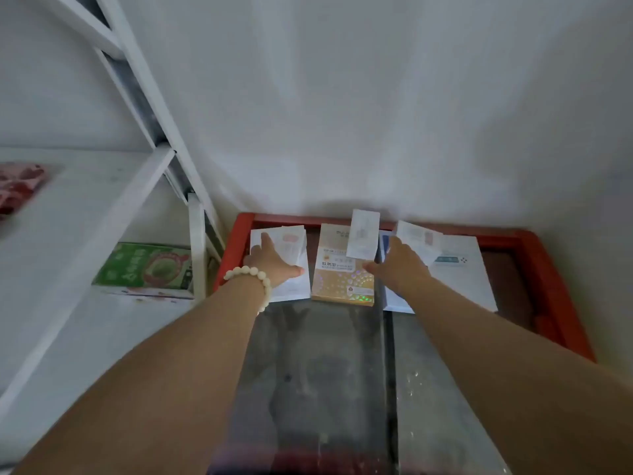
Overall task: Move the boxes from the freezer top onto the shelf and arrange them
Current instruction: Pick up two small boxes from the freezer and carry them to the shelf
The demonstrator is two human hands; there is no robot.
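Head view, looking down on a freezer (534, 265) with a red rim and sliding glass lid. Several boxes lie in a row along its far edge, near the wall.

Left hand (274, 264): palm down, fingers spread flat on a white box (291, 286) at the left end of the row; a smaller pale box (293, 245) lies on top of that one, under the fingertips. The hand rests and presses rather than grips. A bead bracelet (255, 279) circles the wrist.

Gold box (337, 279): lies flat in the middle of the row, between the two hands, touched by neither palm (the right thumb comes close to its right edge).

Right hand (399, 265): reaches over the right-hand boxes, fingers extended toward a small white box (363, 234) that stands tilted above the gold box and another pale box (418, 241) beside it. Motion blur hides the contact; whether the fingers close on either one cannot be told.

Large white box (462, 272): lies flat at the right end, partly under the right hand.

Shelf (85, 214): a white rack to the left of the freezer. A green box (144, 265) sits on its lower level; a red packet (19, 183) lies on the upper one.
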